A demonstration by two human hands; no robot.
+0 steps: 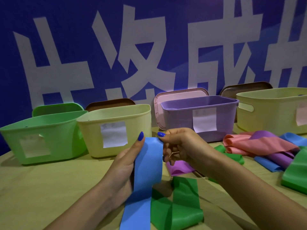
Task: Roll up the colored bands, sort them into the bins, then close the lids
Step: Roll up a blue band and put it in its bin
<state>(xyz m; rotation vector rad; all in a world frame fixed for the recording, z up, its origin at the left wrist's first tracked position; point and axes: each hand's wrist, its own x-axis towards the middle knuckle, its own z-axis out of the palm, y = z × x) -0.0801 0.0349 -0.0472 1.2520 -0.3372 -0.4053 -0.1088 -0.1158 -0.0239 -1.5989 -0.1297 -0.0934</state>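
Observation:
A long blue band [146,171] hangs unrolled from my two hands in the middle of the view. My left hand [127,161] pinches its top left edge, and my right hand [179,146] pinches the top right corner. A green band [181,201] lies flat on the table under the blue one. A purple band [179,168] lies below my right hand. At the back stand open bins: green [43,136], pale yellow [116,130], purple [199,113] and another pale yellow [272,108].
A pile of pink, purple, blue and green bands [265,150] lies on the right of the tan table [49,188]. Lids lean behind the bins: green [56,108], brown [109,103], pink [176,95], brown [245,88]. A blue banner wall stands close behind.

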